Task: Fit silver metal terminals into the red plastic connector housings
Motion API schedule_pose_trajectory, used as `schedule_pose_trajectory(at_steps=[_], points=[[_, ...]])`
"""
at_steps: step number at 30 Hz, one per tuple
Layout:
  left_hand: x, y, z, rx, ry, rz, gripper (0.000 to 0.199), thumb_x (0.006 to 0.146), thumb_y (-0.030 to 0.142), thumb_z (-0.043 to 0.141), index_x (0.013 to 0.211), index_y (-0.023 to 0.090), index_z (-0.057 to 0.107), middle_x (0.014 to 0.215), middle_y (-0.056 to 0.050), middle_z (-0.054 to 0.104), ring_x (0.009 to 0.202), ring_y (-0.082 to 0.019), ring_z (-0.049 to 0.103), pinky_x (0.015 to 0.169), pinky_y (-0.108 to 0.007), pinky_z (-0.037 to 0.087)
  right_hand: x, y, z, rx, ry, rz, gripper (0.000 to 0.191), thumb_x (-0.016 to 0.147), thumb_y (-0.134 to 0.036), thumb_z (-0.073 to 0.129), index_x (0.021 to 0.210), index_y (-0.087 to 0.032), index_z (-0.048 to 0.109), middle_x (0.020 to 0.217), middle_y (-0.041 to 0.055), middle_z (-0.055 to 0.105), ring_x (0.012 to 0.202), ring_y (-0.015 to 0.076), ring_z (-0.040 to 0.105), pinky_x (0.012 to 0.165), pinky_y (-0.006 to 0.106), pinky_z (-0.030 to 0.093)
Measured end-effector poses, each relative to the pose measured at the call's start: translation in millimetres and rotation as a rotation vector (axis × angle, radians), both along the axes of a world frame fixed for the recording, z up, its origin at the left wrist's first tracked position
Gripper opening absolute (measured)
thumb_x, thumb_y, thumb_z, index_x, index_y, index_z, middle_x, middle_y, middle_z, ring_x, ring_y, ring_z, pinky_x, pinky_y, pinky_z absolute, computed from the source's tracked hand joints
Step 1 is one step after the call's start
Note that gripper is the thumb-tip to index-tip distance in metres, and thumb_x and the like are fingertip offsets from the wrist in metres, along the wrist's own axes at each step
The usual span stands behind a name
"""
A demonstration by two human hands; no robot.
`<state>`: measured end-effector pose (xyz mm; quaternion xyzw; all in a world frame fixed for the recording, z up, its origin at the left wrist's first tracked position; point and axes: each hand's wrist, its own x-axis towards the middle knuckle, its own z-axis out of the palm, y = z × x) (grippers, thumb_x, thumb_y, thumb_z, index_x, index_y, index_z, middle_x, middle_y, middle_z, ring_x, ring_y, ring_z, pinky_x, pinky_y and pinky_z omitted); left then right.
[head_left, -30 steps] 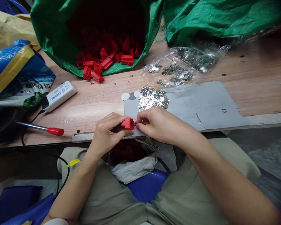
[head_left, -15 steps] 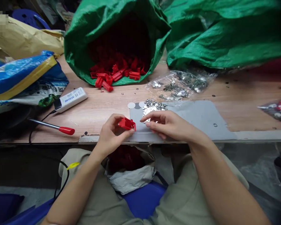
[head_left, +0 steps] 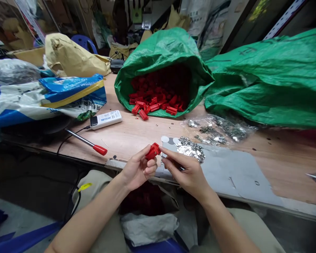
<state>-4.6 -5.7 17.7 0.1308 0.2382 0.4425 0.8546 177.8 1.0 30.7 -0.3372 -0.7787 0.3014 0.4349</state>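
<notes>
Your left hand (head_left: 139,169) grips a red plastic part (head_left: 153,150) above the near edge of the bench (head_left: 137,130), and your right hand (head_left: 187,172) pinches a slim metal piece (head_left: 162,156) between thumb and forefinger. Compared with half a second ago, your right fingertips are close beside the part rather than apart from it, and the part sits turned differently. That suggests the work is now at the part itself, not the metal pile (head_left: 191,149). Whether the slim piece touches it, you cannot tell.
</notes>
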Motion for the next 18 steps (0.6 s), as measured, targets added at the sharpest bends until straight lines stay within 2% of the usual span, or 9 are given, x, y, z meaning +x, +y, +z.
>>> schedule_pose_trajectory(at_steps=[5, 11, 14, 18], points=[[-4.6, 1.1, -2.2, -0.032, -0.161, -0.085, 0.034, 0.084, 0.040, 0.078, 0.079, 0.012, 0.060, 0.054, 0.010, 0.034, 0.039, 0.000, 0.033, 0.040, -0.013, 0.028, -2.2, 5.3, 4.9, -0.016, 0.023, 0.032, 0.032, 0.098, -0.015, 0.059, 0.126, -0.021, 0.074, 0.074, 0.0020, 0.067, 0.060, 0.0141, 0.059, 0.054, 0.023, 0.046], [-6.1, -2.2, -4.6, 0.008, -0.145, -0.058, 0.033, 0.088, 0.042, 0.074, 0.082, 0.014, 0.057, 0.057, 0.010, 0.031, 0.042, -0.001, 0.030, 0.043, -0.014, 0.026, -5.6, 2.0, 8.5, 0.027, 0.005, 0.010, 0.032, 0.097, -0.014, 0.060, 0.125, -0.021, 0.074, 0.077, 0.0027, 0.068, 0.060, 0.0133, 0.059, 0.056, 0.024, 0.047], [-3.4, -4.1, -2.8, 0.083, -0.072, 0.019, 0.033, 0.090, 0.045, 0.070, 0.085, 0.016, 0.053, 0.058, 0.010, 0.031, 0.044, -0.002, 0.028, 0.046, -0.015, 0.026, -7.8, -1.1, 7.8, -0.152, 0.060, 0.005, 0.032, 0.098, -0.020, 0.061, 0.128, -0.020, 0.073, 0.067, -0.0006, 0.061, 0.048, 0.0098, 0.052, 0.047, 0.022, 0.044], [1.6, -5.7, -0.4, 0.245, 0.074, 0.175, 0.038, 0.090, 0.047, 0.070, 0.081, 0.019, 0.045, 0.061, 0.009, 0.034, 0.049, -0.004, 0.027, 0.049, -0.017, 0.023, -9.7, -3.2, 11.7, -0.551, 0.235, 0.083, 0.050, 0.097, -0.037, 0.065, 0.144, -0.021, 0.060, 0.066, -0.0043, 0.052, 0.040, 0.0075, 0.044, 0.036, 0.020, 0.043]])
